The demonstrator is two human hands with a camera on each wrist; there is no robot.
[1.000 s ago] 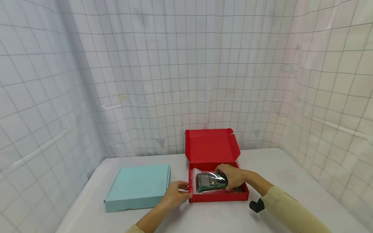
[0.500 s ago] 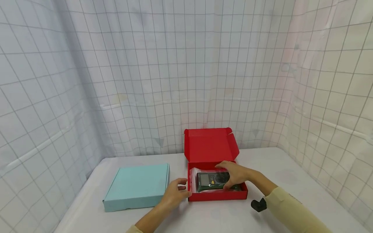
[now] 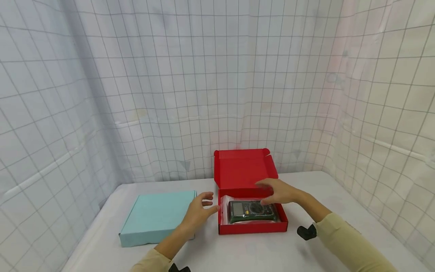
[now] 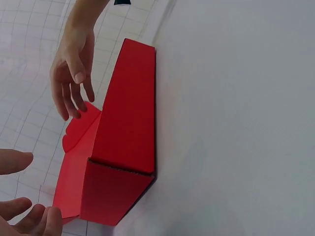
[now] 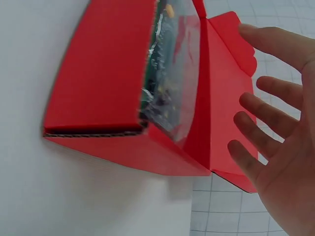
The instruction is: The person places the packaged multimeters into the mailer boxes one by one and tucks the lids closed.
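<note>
A red cardboard box (image 3: 253,228) stands on the table with its lid (image 3: 242,169) raised at the back. Inside it lies a dark green multimeter (image 3: 253,212) in a clear plastic bag (image 5: 182,73), its display and dial facing up. My right hand (image 3: 280,190) hovers above the box's right part, fingers spread and holding nothing; the right wrist view shows it apart from the box. Just left of the box, my left hand (image 3: 197,211) is raised with relaxed fingers and nothing in it.
A closed light blue box (image 3: 159,215) lies on the white table (image 3: 251,253) to the left, partly behind my left forearm. A white gridded curtain (image 3: 204,83) hangs behind the table and along both sides.
My right hand has let go of the multimeter and risen above the box, uncovering the dial. My left hand has lifted off the box's left side. The multimeter now lies in the box.
</note>
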